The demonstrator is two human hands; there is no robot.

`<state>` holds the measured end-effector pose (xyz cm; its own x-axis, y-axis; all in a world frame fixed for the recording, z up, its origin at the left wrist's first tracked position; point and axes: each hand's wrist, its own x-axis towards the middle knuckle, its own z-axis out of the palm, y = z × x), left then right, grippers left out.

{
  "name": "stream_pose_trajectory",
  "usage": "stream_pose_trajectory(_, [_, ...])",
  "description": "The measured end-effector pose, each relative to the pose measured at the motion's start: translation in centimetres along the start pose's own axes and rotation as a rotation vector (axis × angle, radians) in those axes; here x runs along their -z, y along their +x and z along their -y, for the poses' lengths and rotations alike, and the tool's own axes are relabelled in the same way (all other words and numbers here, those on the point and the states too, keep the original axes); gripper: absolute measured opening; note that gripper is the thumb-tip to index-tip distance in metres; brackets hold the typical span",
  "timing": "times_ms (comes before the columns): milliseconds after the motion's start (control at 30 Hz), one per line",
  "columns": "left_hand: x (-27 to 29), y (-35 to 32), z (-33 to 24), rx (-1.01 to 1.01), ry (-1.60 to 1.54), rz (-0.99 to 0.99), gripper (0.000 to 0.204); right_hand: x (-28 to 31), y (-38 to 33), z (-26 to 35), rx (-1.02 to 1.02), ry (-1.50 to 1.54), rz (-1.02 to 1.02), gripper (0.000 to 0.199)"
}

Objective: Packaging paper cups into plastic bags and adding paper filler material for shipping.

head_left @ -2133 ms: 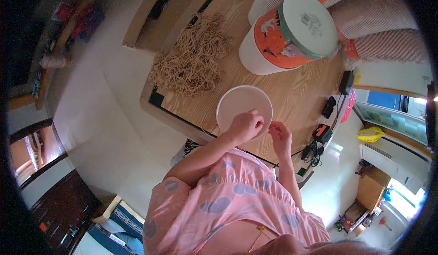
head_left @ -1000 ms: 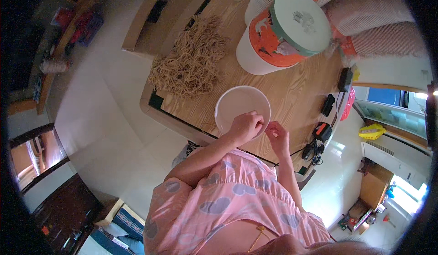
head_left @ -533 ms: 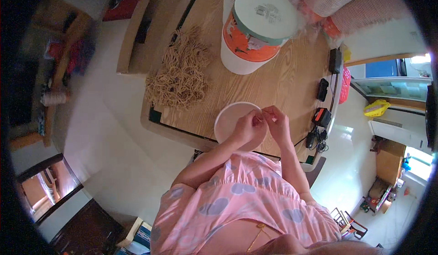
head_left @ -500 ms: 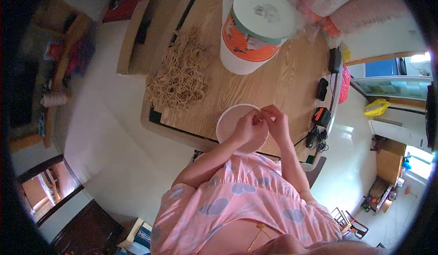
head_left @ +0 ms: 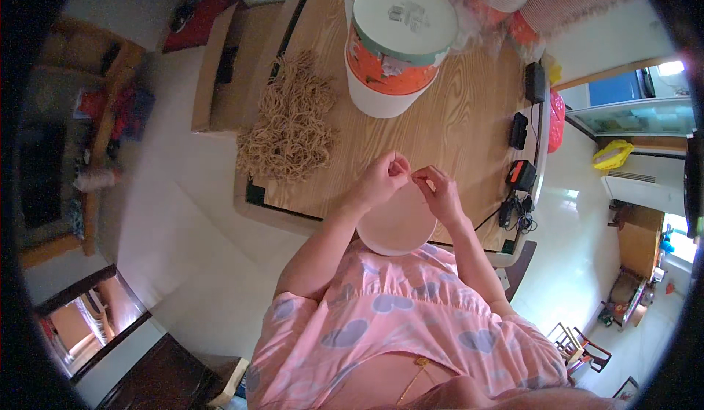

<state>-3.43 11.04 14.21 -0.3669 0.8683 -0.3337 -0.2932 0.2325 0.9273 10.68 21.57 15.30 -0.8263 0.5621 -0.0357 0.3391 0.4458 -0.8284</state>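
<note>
A white round tub [head_left: 397, 228] is right in front of my body, at the table's near edge. Over its far rim my left hand [head_left: 386, 179] is closed in a pinch. My right hand [head_left: 440, 196] pinches close beside it, fingertips almost meeting the left ones. What the fingers hold, if anything, is too small to make out, and my hands cover part of the rim. Left of them on the table lies a loose heap of tan twine [head_left: 290, 127]. Beyond my hands stands a white and orange paper bucket [head_left: 392, 80] with a pale, green-edged top.
Ribbed pinkish rolls [head_left: 565, 14] lie at the far right of the wooden table [head_left: 462, 124]. Black adapters [head_left: 519, 131], an orange-black device [head_left: 521, 175] and cables [head_left: 524, 216] line its right edge. An open cardboard box [head_left: 238, 72] is beside the far left edge.
My left hand has moved left and up, off the tub's middle, and my hands are slightly apart. The tub shows nearer my body. The whole view has shifted a little.
</note>
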Motion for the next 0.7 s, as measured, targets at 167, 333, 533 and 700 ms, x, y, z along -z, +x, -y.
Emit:
stream_pose_trajectory(167, [-0.9, -1.2, 4.7, -0.065, 0.361, 0.049, 0.019, 0.1, 0.1, -0.7, 0.006, 0.024, -0.010, 0.010])
stream_pose_trajectory(333, [-5.2, -0.5, 9.0, 0.178, -0.326, -0.140, 0.012, -0.2, 0.2, -1.1, 0.007, 0.037, 0.032, 0.009])
stream_pose_trajectory(533, [-3.1, -2.6, 5.6, 0.274, -1.085, 0.178, 0.005, 0.1, 0.4, -1.1, 0.055, 0.055, 0.064, 0.008])
stream_pose_trajectory(700, [1.7, -4.7, -5.3, 0.230, -0.448, 0.115, 0.017, 0.6, 0.6, -1.1, 0.158, 0.007, 0.120, 0.009])
